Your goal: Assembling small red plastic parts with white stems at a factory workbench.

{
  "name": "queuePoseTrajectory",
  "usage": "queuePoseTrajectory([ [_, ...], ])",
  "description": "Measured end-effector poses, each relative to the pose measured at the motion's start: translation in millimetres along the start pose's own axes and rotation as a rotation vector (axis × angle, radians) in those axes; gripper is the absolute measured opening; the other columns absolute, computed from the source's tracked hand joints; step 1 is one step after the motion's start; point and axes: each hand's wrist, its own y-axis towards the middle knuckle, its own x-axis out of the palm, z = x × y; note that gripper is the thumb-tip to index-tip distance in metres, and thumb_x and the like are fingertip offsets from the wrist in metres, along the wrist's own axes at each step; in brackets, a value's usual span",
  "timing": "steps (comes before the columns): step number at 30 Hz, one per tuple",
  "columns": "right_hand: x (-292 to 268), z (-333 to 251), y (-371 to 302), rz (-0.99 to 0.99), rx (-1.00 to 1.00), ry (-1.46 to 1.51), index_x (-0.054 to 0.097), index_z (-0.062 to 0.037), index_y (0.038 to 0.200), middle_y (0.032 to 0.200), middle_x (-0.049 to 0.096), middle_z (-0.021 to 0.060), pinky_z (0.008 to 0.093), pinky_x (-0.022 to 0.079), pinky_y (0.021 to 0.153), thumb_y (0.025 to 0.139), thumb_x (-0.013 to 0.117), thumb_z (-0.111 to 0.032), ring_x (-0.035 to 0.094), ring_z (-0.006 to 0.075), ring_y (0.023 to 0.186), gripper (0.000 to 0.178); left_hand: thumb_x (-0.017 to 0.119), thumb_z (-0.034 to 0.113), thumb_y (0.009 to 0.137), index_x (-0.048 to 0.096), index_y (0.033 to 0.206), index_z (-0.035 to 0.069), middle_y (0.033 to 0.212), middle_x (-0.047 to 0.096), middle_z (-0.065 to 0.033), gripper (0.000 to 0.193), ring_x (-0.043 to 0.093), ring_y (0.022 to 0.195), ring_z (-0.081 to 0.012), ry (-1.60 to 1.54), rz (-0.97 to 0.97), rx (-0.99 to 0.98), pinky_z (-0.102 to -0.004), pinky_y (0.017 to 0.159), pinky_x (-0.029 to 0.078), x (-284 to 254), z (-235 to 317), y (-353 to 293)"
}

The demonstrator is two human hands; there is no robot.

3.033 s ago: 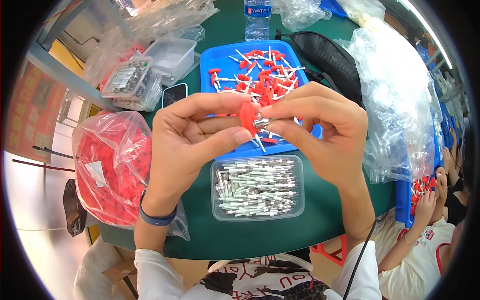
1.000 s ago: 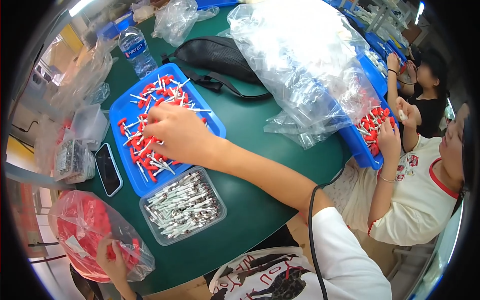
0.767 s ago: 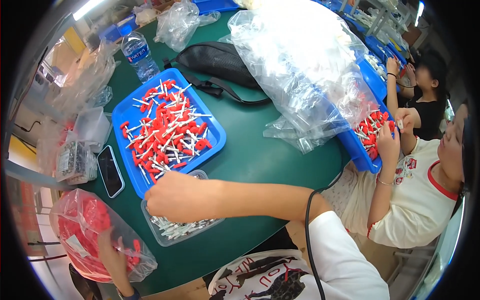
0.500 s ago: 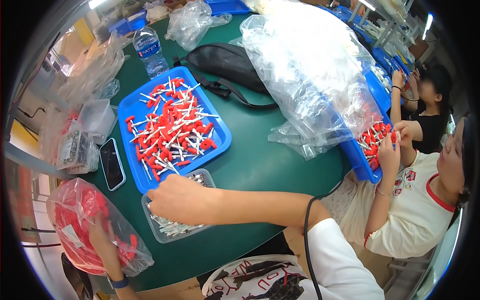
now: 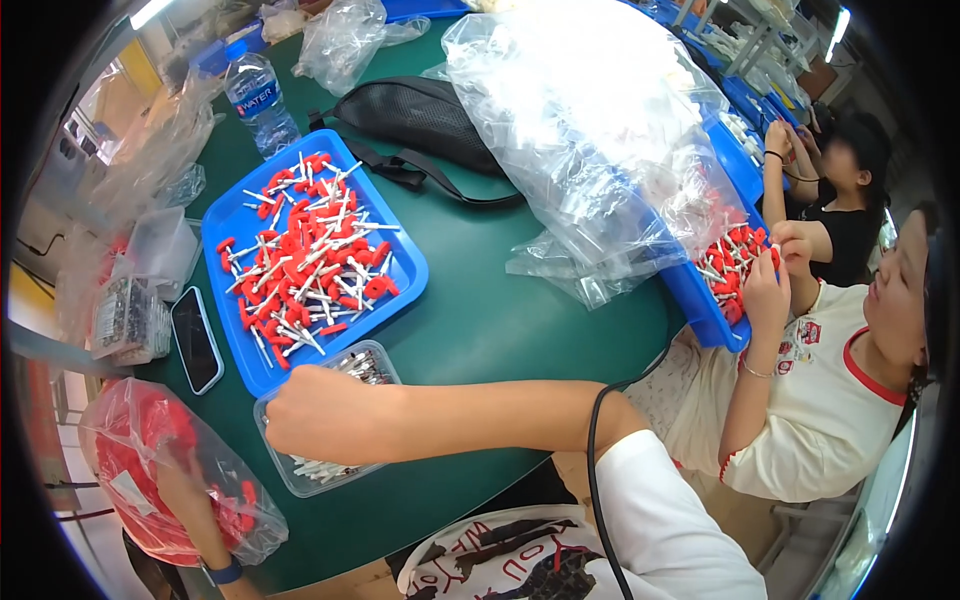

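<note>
My right hand (image 5: 325, 412) is closed, knuckles up, over a clear plastic box (image 5: 318, 487) of thin white and metal pins; whatever its fingers hold is hidden beneath it. At the lower left my left hand (image 5: 183, 490) reaches into a clear plastic bag (image 5: 125, 440) filled with red plastic pieces. Film and red pieces hide its fingers. Just beyond the box, a blue tray (image 5: 414, 280) bears a heap of pins with red heads (image 5: 305, 260).
A phone (image 5: 196, 340) and clear plastic boxes (image 5: 130, 310) lie left of the tray. Behind it are a water bottle (image 5: 260, 100) and black bag (image 5: 420, 120). A large plastic bag (image 5: 590, 130) lies right. A co-worker's hands (image 5: 775, 270) work over another blue tray (image 5: 705, 310). A cable crosses my right arm.
The whole view has shifted, so the table things appear farther left. My right hand stays closed over the box, and my left hand is still in the bag of red pieces.
</note>
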Motion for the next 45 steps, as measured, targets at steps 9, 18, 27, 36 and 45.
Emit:
queuePoseTrajectory([
  [9, -23, 7, -2, 0.160, -0.013, 0.231, 0.058, 0.0010, 0.085, 0.076, 0.061, 0.0122, 0.0411, 0.049, 0.058, 0.076, 0.064, -0.010, 0.064, 0.0313, 0.069, 0.015, 0.067, 0.020, 0.083, 0.064, 0.100, 0.004, 0.088, 0.065, -0.0169, 0.023, 0.063, 0.080, -0.0343, -0.019, -0.087, 0.025, -0.0412, 0.069, 0.049, -17, -1, 5],
  [18, -52, 22, -14, 0.337, 0.112, 0.780, 0.050, 0.0000, 0.090, 0.067, 0.062, 0.0129, 0.0376, 0.049, 0.056, 0.079, 0.063, -0.008, 0.065, 0.0275, 0.064, 0.018, 0.069, 0.016, 0.085, 0.065, 0.092, 0.004, 0.074, 0.062, -0.0037, 0.014, 0.053, 0.061, -0.0126, -0.325, -0.007, -0.126, -0.0261, 0.057, 0.040, -74, 29, -20],
  [27, -75, 33, -3, 0.297, 0.276, 1.602, 0.057, 0.0032, 0.120, 0.082, 0.069, 0.0129, 0.0222, 0.050, 0.049, 0.091, 0.055, -0.003, 0.066, 0.0149, 0.061, 0.030, 0.068, 0.003, 0.084, 0.064, 0.106, 0.000, 0.082, 0.064, -0.0016, 0.023, 0.057, 0.070, -0.0069, -1.191, 0.108, -0.186, -0.0180, 0.060, 0.042, -120, 79, 28],
  [36, -78, 35, -16, 0.612, 0.300, 1.510, 0.060, 0.0059, 0.116, 0.087, 0.067, 0.0140, 0.0191, 0.042, 0.041, 0.092, 0.050, -0.001, 0.062, 0.0128, 0.063, 0.027, 0.066, 0.003, 0.085, 0.066, 0.103, -0.003, 0.086, 0.068, -0.0078, 0.019, 0.060, 0.067, -0.0063, -1.752, -0.033, 0.143, -0.0170, 0.046, 0.040, -142, 179, 89],
  [45, -74, 26, -6, 0.671, 0.369, 1.226, 0.063, 0.0056, 0.112, 0.081, 0.067, 0.0133, 0.0190, 0.039, 0.037, 0.089, 0.050, 0.002, 0.062, 0.0126, 0.061, 0.027, 0.059, 0.007, 0.092, 0.063, 0.114, -0.005, 0.085, 0.067, -0.0091, 0.025, 0.066, 0.074, -0.0128, -1.943, -0.434, 0.063, -0.0217, 0.051, 0.050, -122, 185, 91],
])
